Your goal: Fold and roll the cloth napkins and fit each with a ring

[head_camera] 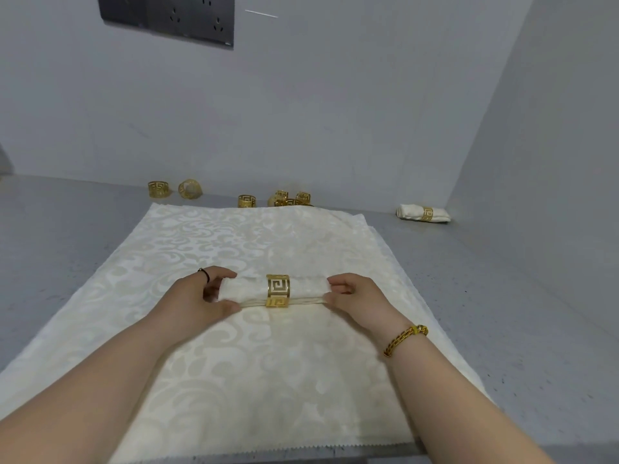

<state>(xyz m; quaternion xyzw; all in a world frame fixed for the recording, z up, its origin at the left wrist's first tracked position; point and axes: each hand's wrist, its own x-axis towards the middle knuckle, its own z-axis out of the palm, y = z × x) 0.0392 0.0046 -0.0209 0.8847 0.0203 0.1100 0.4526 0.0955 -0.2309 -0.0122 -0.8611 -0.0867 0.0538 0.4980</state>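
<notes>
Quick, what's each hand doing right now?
Left hand: fingers curled round the left end of the rolled napkin.
Right hand: pinching its right end.

The left hand [197, 296] wears a thin dark band [205, 273] round one finger. The wrist of the right hand [355, 296] carries a gold chain bracelet [406, 339] of chunky links, with one brighter yellow piece. Both forearms are bare as far as they show.

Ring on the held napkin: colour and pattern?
The ring on the rolled napkin is gold with a cut-out square-spiral key pattern, clearest in the head view.
</notes>
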